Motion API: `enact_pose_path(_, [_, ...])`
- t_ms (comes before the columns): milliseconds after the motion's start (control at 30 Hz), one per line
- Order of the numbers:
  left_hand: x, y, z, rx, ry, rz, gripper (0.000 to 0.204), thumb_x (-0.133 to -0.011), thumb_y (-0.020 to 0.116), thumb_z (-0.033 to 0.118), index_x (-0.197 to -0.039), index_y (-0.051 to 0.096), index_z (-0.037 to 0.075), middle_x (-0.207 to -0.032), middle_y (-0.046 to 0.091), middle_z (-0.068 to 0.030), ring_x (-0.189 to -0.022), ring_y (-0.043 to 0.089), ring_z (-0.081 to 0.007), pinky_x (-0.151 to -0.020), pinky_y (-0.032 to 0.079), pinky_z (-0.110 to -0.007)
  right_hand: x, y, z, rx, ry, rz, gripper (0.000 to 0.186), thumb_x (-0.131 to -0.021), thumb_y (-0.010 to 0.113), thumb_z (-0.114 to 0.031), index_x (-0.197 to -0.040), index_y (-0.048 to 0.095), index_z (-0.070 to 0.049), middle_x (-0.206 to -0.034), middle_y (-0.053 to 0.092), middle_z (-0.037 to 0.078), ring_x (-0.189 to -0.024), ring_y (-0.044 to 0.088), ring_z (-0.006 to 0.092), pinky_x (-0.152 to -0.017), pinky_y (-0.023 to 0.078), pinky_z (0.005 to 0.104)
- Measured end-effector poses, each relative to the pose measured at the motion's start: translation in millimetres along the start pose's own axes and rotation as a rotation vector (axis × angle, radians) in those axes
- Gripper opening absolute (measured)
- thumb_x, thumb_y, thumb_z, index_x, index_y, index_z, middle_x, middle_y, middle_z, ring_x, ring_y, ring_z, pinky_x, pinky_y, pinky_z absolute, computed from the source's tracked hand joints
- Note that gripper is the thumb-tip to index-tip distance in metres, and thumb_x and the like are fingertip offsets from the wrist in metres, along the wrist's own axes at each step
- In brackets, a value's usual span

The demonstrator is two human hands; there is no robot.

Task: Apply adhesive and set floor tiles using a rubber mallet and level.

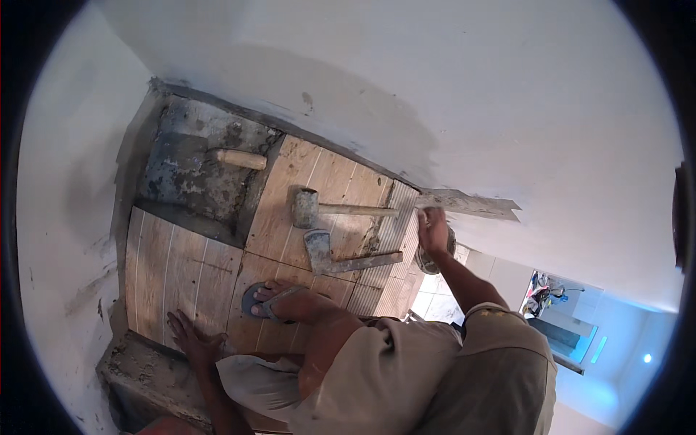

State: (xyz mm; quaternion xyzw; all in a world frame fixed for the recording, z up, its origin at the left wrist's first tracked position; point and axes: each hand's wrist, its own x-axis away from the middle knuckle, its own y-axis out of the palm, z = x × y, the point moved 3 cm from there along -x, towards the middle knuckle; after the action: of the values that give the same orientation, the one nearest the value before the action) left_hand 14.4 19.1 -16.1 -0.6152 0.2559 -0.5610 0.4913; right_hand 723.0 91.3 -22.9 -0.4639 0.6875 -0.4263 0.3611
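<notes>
My left hand [192, 337] lies flat with spread fingers on a wood-look floor tile [181, 272] near the left wall. My right hand [433, 228] grips the near end of a long, mortar-smeared straightedge [471, 204] that rests along the foot of the white wall. Between my hands, my foot in a blue sandal [272, 301] stands on the tiles. A rubber mallet [306, 208] with a wooden handle and a hatchet-like hammer [317, 250] lie on the tiles just left of my right hand.
A trowel with a wooden handle [238, 158] lies on the grey mortar bed [185, 174] in the far left corner. White walls [449, 94] close in the corner. A raw cement edge [141, 366] runs below my left hand. A doorway [573, 319] opens at the lower right.
</notes>
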Motion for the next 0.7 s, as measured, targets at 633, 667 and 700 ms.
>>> enact_pose_path(633, [-11.9,38.2,-74.8,-0.011,0.285,0.008,0.137,-0.061,0.088,0.061,-0.166,0.017,0.011,-0.171,0.007,-0.0267,-0.156,0.012,-0.0509,-0.123,0.021,-0.062,210.1,253.5,167.1,-1.372,1.385,-0.313,0.04,-0.102,0.054,-0.046,-0.13,0.06,-0.017,-0.118,0.069,0.006,-0.098,0.068,0.0214,-0.074,0.058,0.0414])
enact_pose_path(667, [-14.1,35.5,-77.8,-0.035,0.334,0.024,0.137,-0.06,0.091,0.054,-0.166,0.017,0.011,-0.171,0.007,-0.0261,-0.155,0.013,-0.0508,-0.123,0.022,-0.06,214.4,258.8,161.8,-1.359,1.394,-0.302,0.041,-0.102,0.054,-0.046,-0.131,0.06,-0.017,-0.119,0.069,0.006,-0.099,0.068,0.0214,-0.074,0.058,0.0415])
enact_pose_path(700, [-11.8,31.5,-75.0,-0.041,0.331,0.019,0.137,-0.06,0.091,0.054,-0.166,0.017,0.011,-0.171,0.007,-0.0261,-0.155,0.013,-0.0508,-0.123,0.022,-0.06,226.4,261.0,160.9,-1.331,1.408,-0.292,0.041,-0.102,0.055,-0.046,-0.131,0.06,-0.017,-0.119,0.069,0.005,-0.099,0.068,0.0214,-0.074,0.058,0.0417])
